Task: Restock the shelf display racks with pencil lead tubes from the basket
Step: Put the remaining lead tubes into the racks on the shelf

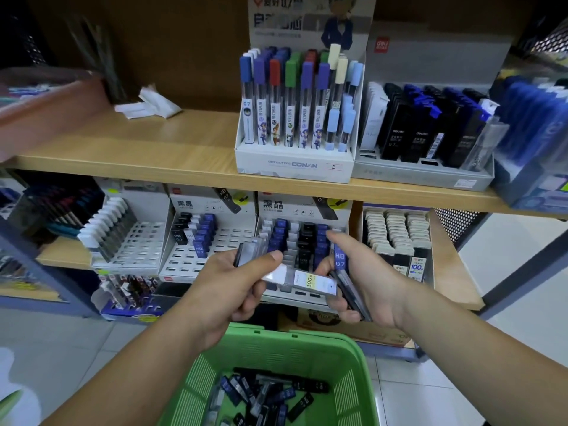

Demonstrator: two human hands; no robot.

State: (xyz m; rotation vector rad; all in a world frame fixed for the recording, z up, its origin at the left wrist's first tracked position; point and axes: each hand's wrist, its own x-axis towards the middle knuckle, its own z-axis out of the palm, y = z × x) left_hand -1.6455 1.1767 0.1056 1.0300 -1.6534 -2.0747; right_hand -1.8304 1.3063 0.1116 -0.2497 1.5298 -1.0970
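L hand & R hand each grip lead tubes above green basket, facing rack

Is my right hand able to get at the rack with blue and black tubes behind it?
Probably yes: the right hand sits directly in front of that rack, nothing between, though it holds several lead tubes.

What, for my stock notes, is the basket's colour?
The basket is green, with slotted walls; the head view shows it best.
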